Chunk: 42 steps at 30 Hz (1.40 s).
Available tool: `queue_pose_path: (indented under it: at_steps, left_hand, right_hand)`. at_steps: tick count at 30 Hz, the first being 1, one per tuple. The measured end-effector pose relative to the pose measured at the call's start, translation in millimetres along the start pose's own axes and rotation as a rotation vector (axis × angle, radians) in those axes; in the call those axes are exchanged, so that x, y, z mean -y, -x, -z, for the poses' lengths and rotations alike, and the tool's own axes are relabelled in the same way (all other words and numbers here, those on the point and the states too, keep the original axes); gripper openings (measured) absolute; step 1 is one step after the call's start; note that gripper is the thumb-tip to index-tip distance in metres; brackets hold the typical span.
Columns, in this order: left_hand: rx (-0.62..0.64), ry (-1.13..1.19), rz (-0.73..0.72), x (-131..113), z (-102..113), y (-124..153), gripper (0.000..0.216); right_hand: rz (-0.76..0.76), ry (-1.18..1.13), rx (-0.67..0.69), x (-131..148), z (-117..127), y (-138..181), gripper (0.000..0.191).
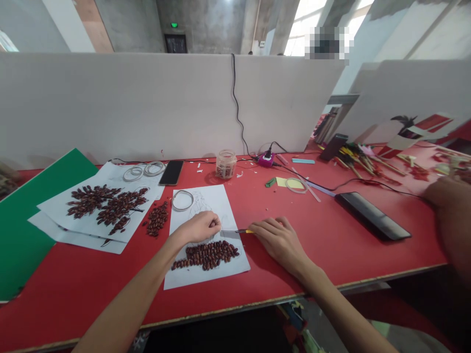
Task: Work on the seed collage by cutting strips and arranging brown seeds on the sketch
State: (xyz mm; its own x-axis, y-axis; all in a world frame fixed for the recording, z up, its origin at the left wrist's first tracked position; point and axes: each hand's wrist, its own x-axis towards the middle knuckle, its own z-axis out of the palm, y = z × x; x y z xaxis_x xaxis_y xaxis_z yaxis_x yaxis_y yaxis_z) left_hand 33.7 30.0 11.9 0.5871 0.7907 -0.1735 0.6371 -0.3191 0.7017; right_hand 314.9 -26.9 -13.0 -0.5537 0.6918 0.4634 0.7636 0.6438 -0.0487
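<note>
My left hand [200, 227] rests curled on a white sheet [217, 203] that bears a faint pencil drawing, its fingers pinched together near the sheet's right edge. What it pinches is too small to name. A patch of dark brown seeds [208, 255] is laid out on the lower part of that sheet. My right hand [277, 238] lies on the red table [324, 235] just right of the sheet, fingers closed on a small yellow-handled knife [239, 231] whose blade points left toward my left hand. A tape ring [182, 199] sits at the sheet's top.
Left of the sheet lie a loose seed pile [157, 219], finished seed pictures on white paper [106, 203], green card [25, 220], tape rolls [143, 170] and a phone [171, 172]. A jar [225, 163], a charger with cables [265, 159] and a black case [371, 215] stand behind. Another person's arm [451, 215] is at right.
</note>
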Motion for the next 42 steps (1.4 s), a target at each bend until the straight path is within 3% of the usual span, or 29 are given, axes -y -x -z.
queue_pose_path:
  at_steps: [28,42]
  left_hand:
    - [-0.138,-0.112,-0.056,-3.1,-8.5,8.5,0.020]
    - [-0.156,-0.090,-0.052,-2.9,-10.4,9.9,0.020]
  right_hand:
    - [-0.010,-0.034,0.001,0.1,-1.2,1.8,0.025]
    - [0.010,-0.012,-0.084,-1.3,-5.7,1.9,0.024]
